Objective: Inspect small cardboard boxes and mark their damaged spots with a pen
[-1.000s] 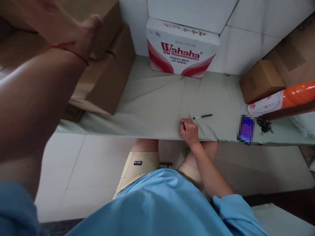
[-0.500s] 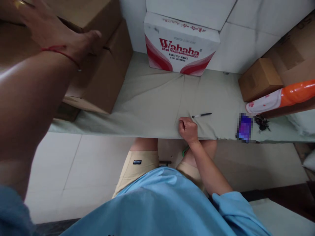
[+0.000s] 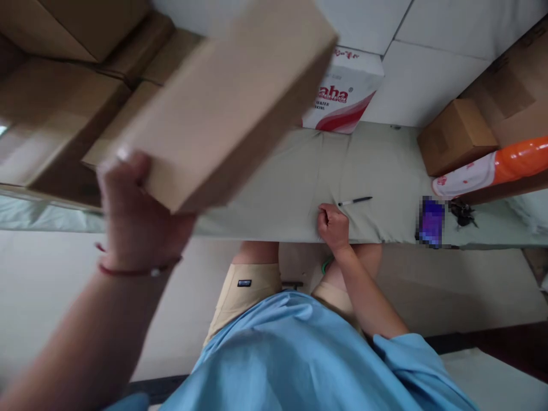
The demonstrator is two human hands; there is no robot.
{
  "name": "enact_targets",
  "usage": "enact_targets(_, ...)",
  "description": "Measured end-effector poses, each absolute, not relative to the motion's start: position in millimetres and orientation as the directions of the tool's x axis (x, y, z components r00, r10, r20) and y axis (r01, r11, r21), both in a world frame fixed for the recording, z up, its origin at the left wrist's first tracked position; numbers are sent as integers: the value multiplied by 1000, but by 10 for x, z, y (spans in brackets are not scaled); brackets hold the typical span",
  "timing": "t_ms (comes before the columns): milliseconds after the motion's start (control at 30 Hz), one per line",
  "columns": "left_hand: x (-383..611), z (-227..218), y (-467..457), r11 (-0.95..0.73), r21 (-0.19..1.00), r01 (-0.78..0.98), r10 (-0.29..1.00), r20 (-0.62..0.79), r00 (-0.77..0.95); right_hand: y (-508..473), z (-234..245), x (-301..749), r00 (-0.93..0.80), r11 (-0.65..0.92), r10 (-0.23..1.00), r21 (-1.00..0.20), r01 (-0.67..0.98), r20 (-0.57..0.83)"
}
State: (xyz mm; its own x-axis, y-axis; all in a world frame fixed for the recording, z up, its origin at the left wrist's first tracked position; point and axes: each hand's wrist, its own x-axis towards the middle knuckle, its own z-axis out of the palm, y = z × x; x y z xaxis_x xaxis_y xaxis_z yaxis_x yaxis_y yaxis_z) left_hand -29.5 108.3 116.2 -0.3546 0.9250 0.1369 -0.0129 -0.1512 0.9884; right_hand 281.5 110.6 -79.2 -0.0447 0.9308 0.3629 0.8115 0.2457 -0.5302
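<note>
My left hand (image 3: pixel 143 211), with a red string bracelet at the wrist, grips a long brown cardboard box (image 3: pixel 240 97) by its near end. The box is tilted and raised over the green cloth, its far end in front of the white Wahaha carton (image 3: pixel 349 103). Its underside and some of my fingers are out of sight. My right hand (image 3: pixel 334 227) rests as a fist on the cloth near the table's front edge, with nothing visible in it. Just beyond that fist lies a black and white pen (image 3: pixel 355 201), apart from it.
Several brown cardboard boxes (image 3: pixel 51 108) are stacked at the left. On the right are a small box (image 3: pixel 456 137), an orange and white roll-shaped package (image 3: pixel 505 165), a blurred-out phone (image 3: pixel 431 221) and a bunch of keys (image 3: pixel 463 214). Green cloth (image 3: pixel 282 194) covers the table.
My left hand has come back from the stack at the far left, and now holds a cardboard box lifted towards the middle. My right hand stays in its place.
</note>
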Motion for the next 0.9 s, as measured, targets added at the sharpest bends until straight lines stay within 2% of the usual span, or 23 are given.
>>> enact_targets(33, -237, 1052, 921, -37, 986, -160, 960, -9, -280, 1109, -797, 2821, -52, 245, 933, -524, 816, 355)
enact_targets(100, -106, 785, 589, 181, 923, -339, 954, -249, -168, 1112, -813, 2841, -63, 226, 943, -493, 840, 326)
enact_targets(167, 15, 534, 327, 303, 851, -429, 928, -366, -71, 1112, -834, 2868, -67, 199, 955, -457, 867, 288)
enact_targets(267, 118, 331, 156, 355, 803, -478, 914, -405, -1, 1110, -868, 2905, -71, 179, 965, -437, 882, 253)
enact_targets(433, 32, 337, 231, 377, 681, -628, 875, -483, 1, 1109, -903, 2906, -70, 168, 970, -437, 884, 232)
enact_targets(533, -56, 287, 263, 470, 513, -718, 825, -545, 151, 1110, -903, 2875, -67, 162, 973, -444, 881, 221)
enact_targets(633, -44, 146, 206, 603, 263, -753, 711, -606, 358, 1116, -875, 2840, -64, 167, 970, -451, 877, 235)
enact_targets(733, 58, -30, 94, 643, 75, -762, 645, -589, 487, 1118, -829, 2821, -64, 183, 963, -464, 867, 260)
enact_targets(833, 154, -189, 10, 680, -35, -732, 616, -515, 597, 1116, -792, 2820, -68, 209, 953, -480, 852, 294)
enact_targets(900, 180, -272, -16, 694, -64, -717, 618, -459, 638, 1116, -782, 2820, -62, 222, 946, -493, 841, 319)
